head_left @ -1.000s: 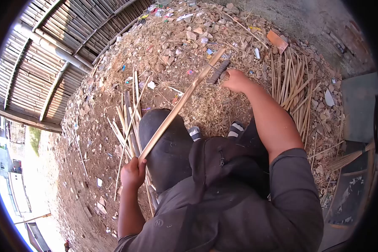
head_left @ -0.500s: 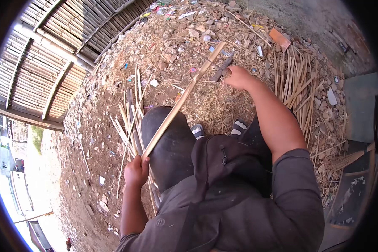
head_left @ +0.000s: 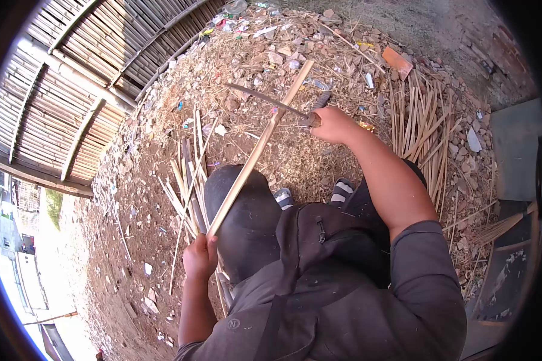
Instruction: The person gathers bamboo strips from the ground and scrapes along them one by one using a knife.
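My left hand [head_left: 200, 257] is closed round the lower end of a long split bamboo strip [head_left: 247, 168]. The strip slants up past my left knee, with a node partway along it. My right hand [head_left: 332, 125] grips a long-bladed knife [head_left: 256, 94] by its dark handle. Its narrow, slightly curved blade points left and crosses the strip near the node; whether it touches is unclear. Left of my knee lies a loose pile of bamboo strips [head_left: 186, 180]. Another heap of split bamboo strips [head_left: 424, 117] lies to the right.
Shavings, stones and litter cover the dirt ground [head_left: 144, 210]. A bamboo-slat wall [head_left: 72, 90] stands at upper left, a concrete wall [head_left: 427, 30] at upper right. A brick piece [head_left: 397, 62] lies at the back. A straw broom [head_left: 500, 228] is at right.
My right hand has turned and moved slightly left and down, so the knife's blade now shows across the bamboo strip. My left hand keeps its hold, shifted slightly down.
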Demonstrator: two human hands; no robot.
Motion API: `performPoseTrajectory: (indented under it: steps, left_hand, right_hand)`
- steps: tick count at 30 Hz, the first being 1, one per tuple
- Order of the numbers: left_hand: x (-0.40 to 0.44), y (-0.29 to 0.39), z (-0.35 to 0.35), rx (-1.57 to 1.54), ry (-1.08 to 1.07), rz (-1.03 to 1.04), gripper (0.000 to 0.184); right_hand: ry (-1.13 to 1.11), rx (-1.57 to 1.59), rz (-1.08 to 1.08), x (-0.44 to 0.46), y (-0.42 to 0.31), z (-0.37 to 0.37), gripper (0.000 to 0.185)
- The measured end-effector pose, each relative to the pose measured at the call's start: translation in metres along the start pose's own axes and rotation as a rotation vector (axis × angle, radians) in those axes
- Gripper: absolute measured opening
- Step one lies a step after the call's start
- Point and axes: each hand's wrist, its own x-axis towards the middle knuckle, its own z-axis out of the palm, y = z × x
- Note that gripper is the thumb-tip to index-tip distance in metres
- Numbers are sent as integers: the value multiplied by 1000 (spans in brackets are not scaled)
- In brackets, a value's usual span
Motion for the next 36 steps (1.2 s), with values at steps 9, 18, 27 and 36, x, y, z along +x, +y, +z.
performPoseTrajectory:
  steps: [9,18,27,36]
  left_hand:
    - [2,-2,1,183,15,26,40]
    - [4,7,-2,152,-5,-9,44]
    - [13,8,-12,147,-50,-11,42]
    - [15,5,-20,214,-19,40,42]
  right_hand:
    - [-112,-36,-104,6,17,32,32]
    - [-228,-178,-152,-19,-34,10,26]
    - [-67,-146,-197,-12,-21,14,30]
    - [10,-76,184,10,42,-3,26]
